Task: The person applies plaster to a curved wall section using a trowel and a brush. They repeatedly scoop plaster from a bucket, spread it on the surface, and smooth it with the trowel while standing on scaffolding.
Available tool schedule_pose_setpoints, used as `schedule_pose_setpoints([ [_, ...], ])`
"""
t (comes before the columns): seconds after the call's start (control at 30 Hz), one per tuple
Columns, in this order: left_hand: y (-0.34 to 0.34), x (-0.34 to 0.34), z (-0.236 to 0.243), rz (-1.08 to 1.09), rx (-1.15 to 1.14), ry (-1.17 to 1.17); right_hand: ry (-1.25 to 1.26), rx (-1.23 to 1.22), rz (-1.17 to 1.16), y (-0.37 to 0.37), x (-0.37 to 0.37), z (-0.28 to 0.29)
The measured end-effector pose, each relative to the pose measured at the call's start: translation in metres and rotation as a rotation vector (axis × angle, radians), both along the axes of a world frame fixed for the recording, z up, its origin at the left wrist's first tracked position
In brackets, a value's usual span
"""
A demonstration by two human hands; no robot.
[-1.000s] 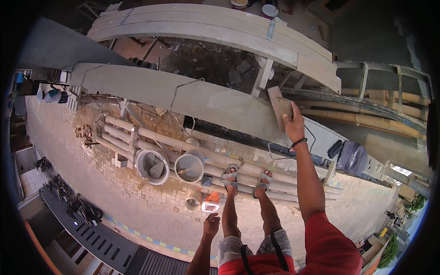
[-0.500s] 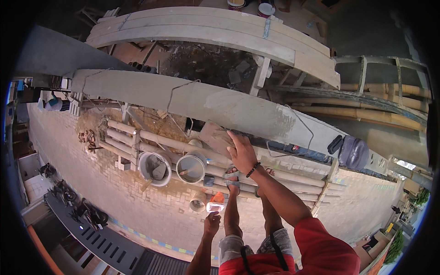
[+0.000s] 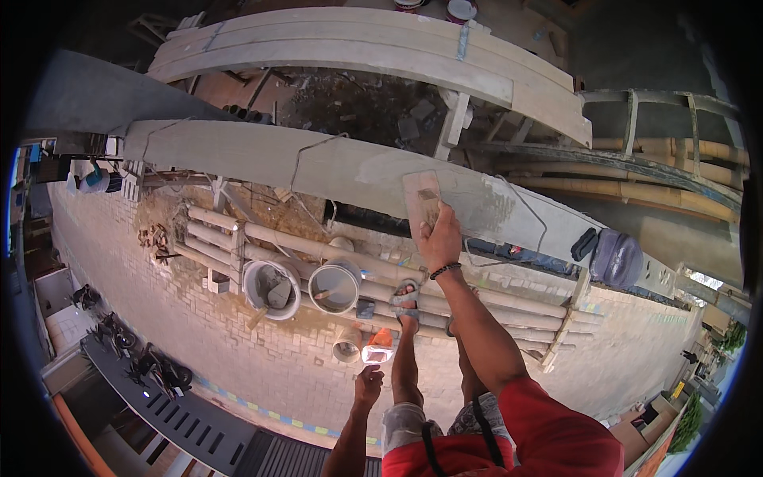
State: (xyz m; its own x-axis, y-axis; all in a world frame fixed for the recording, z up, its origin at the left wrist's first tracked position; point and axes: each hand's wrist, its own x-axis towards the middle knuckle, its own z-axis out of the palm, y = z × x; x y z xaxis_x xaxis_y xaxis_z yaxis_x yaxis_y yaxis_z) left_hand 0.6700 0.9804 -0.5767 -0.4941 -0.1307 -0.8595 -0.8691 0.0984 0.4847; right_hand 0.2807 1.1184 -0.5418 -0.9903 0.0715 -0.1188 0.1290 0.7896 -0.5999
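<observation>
My right hand (image 3: 439,238) grips a flat rectangular plastering float (image 3: 419,188), its fingers closed at the near end. The float lies over the face of a long grey concrete beam (image 3: 262,155), which runs across the view and has damp-looking patches near the float. Lower down, my left hand (image 3: 368,385) hangs with curled fingers, and nothing shows in it. Just beyond that hand in the picture, well below it, is an orange-and-white bag (image 3: 377,350) on the paving. Bent wire loops (image 3: 298,163) cross the beam.
Beneath my feet lies a platform of bamboo poles (image 3: 373,274). Below stand a tub with grey mix (image 3: 272,290), a bucket of greyish liquid (image 3: 334,288) and a smaller pail (image 3: 347,347). A dark rolled bundle (image 3: 617,258) rests on the beam's right. Motorcycles (image 3: 159,366) are parked lower left.
My right hand has moved the float up and to the right, from the beam's lower edge onto its face, and turned it more upright. My left hand has barely moved.
</observation>
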Motion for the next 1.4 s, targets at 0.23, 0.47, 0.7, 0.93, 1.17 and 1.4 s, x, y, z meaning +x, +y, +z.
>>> schedule_pose_setpoints([
  [0.23, -0.004, -0.027, 0.024, 0.082, 0.015, -0.024, 0.096, -0.308, -0.067, 0.002, 0.030, 0.025],
  [0.47, -0.004, -0.007, 0.010, 0.055, -0.012, -0.047, 0.029, 0.012, -0.300, 0.078, -0.022, -0.002],
  [0.7, -0.001, 0.000, 0.008, 0.055, 0.009, -0.070, 0.011, -0.078, 0.058, -0.065, -0.018, 0.002],
  [0.93, -0.008, -0.003, 0.014, 0.193, 0.046, -0.028, 0.023, -0.465, -0.148, -0.037, 0.002, 0.027],
  [1.17, -0.004, 0.012, -0.002, 0.201, 0.059, -0.094, 0.070, -0.116, -0.414, 0.079, -0.023, -0.020],
  [1.4, 0.001, 0.030, -0.008, 0.279, 0.036, -0.119, -0.012, -0.131, -0.127, -0.066, -0.048, -0.003],
])
